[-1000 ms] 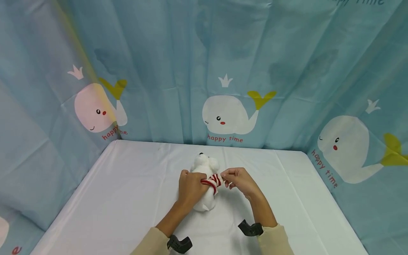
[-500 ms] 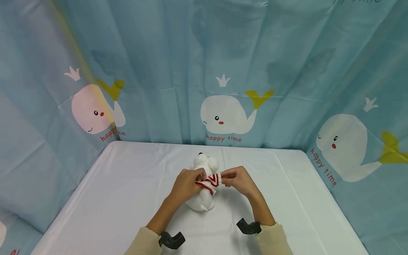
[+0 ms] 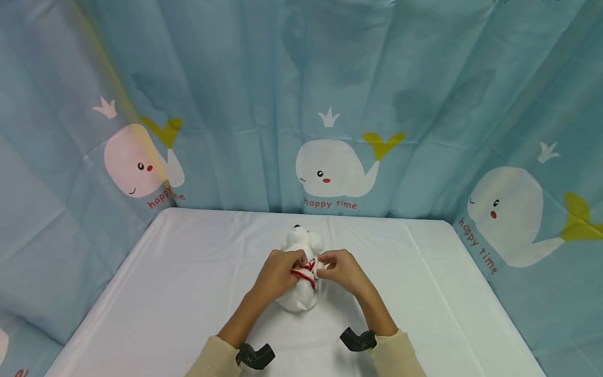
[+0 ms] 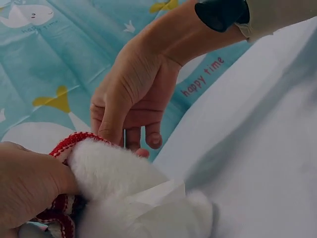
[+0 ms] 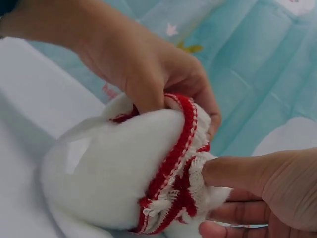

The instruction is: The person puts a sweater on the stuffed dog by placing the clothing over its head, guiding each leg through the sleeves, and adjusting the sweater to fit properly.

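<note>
A white plush animal lies on the table with its black nose pointing to the far side. Around its middle is a red-and-white knitted sweater, bunched up. My left hand pinches the sweater's red-trimmed edge on the left, thumb inside the rim in the right wrist view. On the other side my right hand pinches a white cuff-like part of the sweater between thumb and fingers. A white paw tip shows under my right fingers in the right wrist view. The plush's front is hidden.
A white cloth covers the table. Blue curtains with printed whales hang behind it and along both sides. Each wrist carries a black camera mount. A white tag sticks out from the plush's lower end.
My left hand first drew the sweater's hem to the left, then stayed there. My right hand has moved left toward the plush, and the stretched sleeve part is now bunched closer to the body.
</note>
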The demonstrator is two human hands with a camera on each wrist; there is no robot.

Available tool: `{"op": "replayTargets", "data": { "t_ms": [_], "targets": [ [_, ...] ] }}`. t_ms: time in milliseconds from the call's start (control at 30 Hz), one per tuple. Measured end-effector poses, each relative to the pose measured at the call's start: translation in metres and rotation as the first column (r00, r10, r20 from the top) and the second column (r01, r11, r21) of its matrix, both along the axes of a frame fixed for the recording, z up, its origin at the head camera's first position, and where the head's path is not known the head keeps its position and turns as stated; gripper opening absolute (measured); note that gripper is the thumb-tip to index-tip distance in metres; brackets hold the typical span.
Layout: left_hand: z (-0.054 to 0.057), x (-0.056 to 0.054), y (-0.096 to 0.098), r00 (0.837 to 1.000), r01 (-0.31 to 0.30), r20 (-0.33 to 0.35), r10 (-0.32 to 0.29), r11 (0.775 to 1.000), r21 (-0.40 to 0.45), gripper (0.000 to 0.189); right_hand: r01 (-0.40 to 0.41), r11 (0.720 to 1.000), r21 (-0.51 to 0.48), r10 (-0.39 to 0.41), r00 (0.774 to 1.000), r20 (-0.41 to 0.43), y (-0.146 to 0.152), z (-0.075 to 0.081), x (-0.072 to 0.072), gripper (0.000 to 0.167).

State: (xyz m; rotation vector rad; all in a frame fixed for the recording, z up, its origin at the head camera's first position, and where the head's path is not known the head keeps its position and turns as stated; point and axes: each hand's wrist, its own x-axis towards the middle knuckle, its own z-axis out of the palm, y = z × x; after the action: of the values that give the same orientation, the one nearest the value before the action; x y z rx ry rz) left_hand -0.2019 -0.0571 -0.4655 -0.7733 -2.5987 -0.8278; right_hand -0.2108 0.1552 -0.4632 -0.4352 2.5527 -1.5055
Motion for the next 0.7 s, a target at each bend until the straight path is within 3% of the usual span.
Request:
{"op": "replayTargets", "data": {
  "t_ms": [100, 167, 233, 300, 367, 433, 467, 533, 633, 700],
  "targets": [
    [0.005, 0.0, -0.006, 0.996, 0.045, 0.076, -0.047, 0.999, 0.027, 0.028, 0.002, 1.0, 0.009, -0.002, 1.0, 0.009, -0.002, 0.003, 0.001, 0.03],
    [0.009, -0.002, -0.015, 0.98, 0.112, 0.153, -0.124, 0.99, 0.085, 0.027, -0.001, 1.0, 0.012, 0.001, 1.0, 0.021, -0.001, 0.005, 0.0, 0.028],
    [0.015, -0.005, -0.027, 0.945, 0.188, 0.235, -0.226, 0.967, 0.173, 0.029, -0.007, 1.0, 0.018, 0.007, 1.0, 0.024, 0.002, 0.006, -0.001, 0.026],
    [0.02, -0.008, -0.041, 0.911, 0.223, 0.294, -0.29, 0.945, 0.24, 0.035, -0.012, 1.0, 0.018, 0.011, 0.999, 0.031, 0.005, 0.006, -0.002, 0.024],
    [0.024, -0.012, -0.053, 0.897, 0.194, 0.34, -0.281, 0.943, 0.269, 0.041, -0.013, 1.0, 0.016, 0.012, 0.999, 0.049, 0.009, 0.005, -0.004, 0.022],
    [0.025, -0.015, -0.063, 0.884, 0.102, 0.417, -0.213, 0.957, 0.271, 0.043, -0.011, 1.0, 0.008, 0.011, 0.997, 0.074, 0.012, 0.005, -0.004, 0.022],
    [0.024, -0.017, -0.067, 0.865, 0.063, 0.466, -0.187, 0.961, 0.269, 0.044, -0.007, 1.0, 0.0, 0.007, 0.996, 0.087, 0.014, 0.005, -0.004, 0.022],
    [0.021, -0.019, -0.071, 0.809, 0.004, 0.564, -0.166, 0.961, 0.276, 0.046, 0.004, 1.0, -0.006, -0.003, 0.994, 0.107, 0.015, 0.004, -0.004, 0.023],
    [0.015, -0.022, -0.073, 0.728, -0.02, 0.661, -0.181, 0.958, 0.285, 0.05, 0.007, 1.0, -0.001, -0.007, 0.994, 0.113, 0.014, 0.001, -0.002, 0.022],
    [0.012, -0.022, -0.072, 0.704, -0.031, 0.686, -0.183, 0.957, 0.288, 0.05, -0.011, 1.0, 0.015, 0.009, 0.995, 0.099, 0.011, -0.001, 0.0, 0.018]
  ]
}}
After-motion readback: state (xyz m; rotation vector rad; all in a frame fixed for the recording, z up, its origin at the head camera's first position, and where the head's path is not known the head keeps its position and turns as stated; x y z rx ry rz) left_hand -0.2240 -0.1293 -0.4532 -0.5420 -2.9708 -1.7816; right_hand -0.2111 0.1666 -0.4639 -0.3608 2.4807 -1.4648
